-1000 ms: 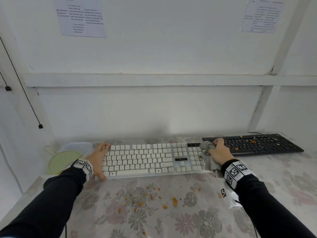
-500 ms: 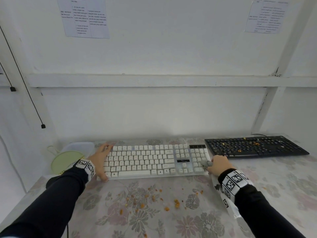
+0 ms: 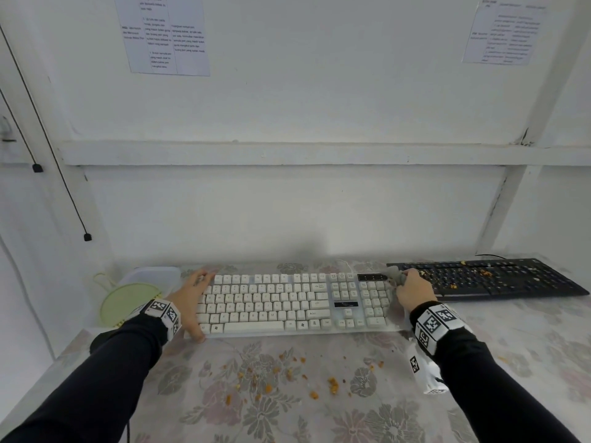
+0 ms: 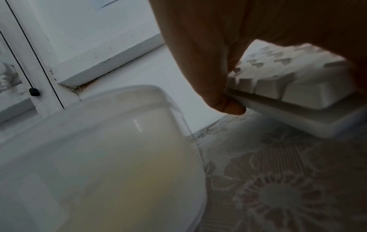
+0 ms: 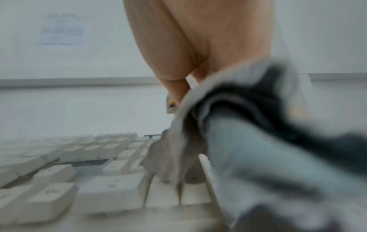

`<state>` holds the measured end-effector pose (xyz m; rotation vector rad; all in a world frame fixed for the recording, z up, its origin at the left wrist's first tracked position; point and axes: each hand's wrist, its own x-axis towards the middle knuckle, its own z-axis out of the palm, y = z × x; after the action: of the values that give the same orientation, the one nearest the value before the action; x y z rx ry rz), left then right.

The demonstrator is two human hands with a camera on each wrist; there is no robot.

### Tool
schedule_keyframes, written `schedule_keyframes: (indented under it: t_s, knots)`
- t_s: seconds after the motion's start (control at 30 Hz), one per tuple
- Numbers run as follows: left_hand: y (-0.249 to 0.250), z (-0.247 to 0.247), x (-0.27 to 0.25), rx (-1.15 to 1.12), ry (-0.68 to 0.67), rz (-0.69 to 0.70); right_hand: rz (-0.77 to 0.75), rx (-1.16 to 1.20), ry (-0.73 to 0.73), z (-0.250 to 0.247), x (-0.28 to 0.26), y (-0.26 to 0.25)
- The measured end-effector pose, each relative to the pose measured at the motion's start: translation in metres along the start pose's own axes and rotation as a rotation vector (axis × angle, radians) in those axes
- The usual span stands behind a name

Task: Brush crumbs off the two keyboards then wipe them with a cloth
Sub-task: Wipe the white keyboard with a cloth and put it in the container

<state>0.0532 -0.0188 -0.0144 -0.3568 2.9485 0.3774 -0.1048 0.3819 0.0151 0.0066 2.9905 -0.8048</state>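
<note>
While a floral-patterned counter (image 3: 518, 343) meets white walls (image 3: 287, 206), the long white keyboard (image 3: 271, 302) lies centre, the crumb-flecked black keyboard (image 3: 499, 279) far right; left hand (image 3: 188, 298) grips the white one's left end, right hand (image 3: 415, 292) bunches grey cloth (image 3: 396, 277) at its right end.

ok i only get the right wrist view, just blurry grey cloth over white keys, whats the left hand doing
Observer: The left hand holds the left end of the white keyboard, thumb on its near edge, fingers at its far corner.
Operator: and where on the board is my cloth
Observer: The right hand holds the grey cloth at the white keyboard's far right corner, right beside the left end of a black keyboard.
Operator: is that black one clean
Observer: No, orange crumbs lie scattered on its keys.
</note>
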Motion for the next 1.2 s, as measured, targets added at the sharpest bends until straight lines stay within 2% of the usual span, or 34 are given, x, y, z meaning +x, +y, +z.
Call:
schedule_keyframes:
  t_s: [0.3, 0.37, 0.5, 0.63, 0.83, 1.2]
  knots:
    - [0.000, 0.000, 0.000, 0.000, 0.010, 0.013, 0.050, -0.219, -0.135, 0.000, -0.014, 0.013]
    - [0.001, 0.000, 0.000, 0.005, 0.015, 0.011, 0.055, -0.182, -0.123, -0.005, -0.018, 0.012]
    - [0.001, 0.001, 0.000, 0.018, 0.013, 0.000, 0.004, 0.036, -0.004, -0.009, -0.007, -0.002]
    - [0.000, 0.000, 0.000, 0.024, -0.002, -0.017, -0.079, 0.080, 0.021, -0.001, 0.002, -0.025]
    - [0.002, 0.000, 0.000, 0.041, -0.005, -0.016, -0.057, -0.064, -0.037, 0.001, -0.003, -0.030]
    - [0.005, -0.001, -0.003, 0.033, 0.007, -0.002, -0.035, -0.236, -0.175, 0.000, -0.033, 0.001]
